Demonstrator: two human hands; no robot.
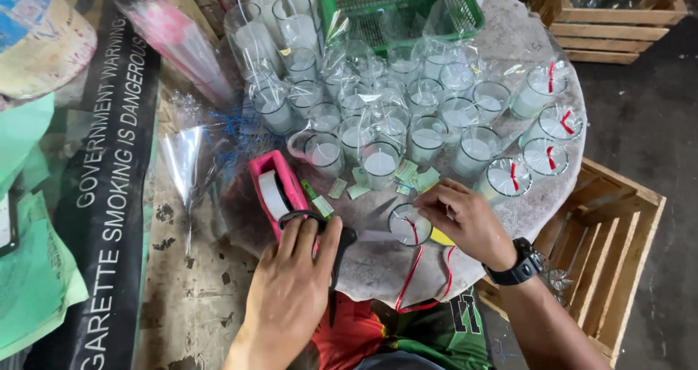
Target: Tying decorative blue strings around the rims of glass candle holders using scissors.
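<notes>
My left hand (291, 283) lies closed over black scissors (347, 236) at the near edge of a round stone table (538, 43), right beside a pink tape dispenser (275, 188). The blades point down toward me. My right hand (469, 221) pinches the top of a small glass candle (404, 226) wrapped in clear cellophane. A red ribbon (411, 272) trails from the candle over the table's edge. Small green paper labels (411, 175) lie just beyond the candle.
Several white candles in glasses (382, 163) crowd the table's middle; those at the right (545, 157) carry red ribbon ties. A green plastic basket (400, 6) stands at the back. Cellophane sheets (185, 159) lie left. Wooden crates (618, 239) stand at the right.
</notes>
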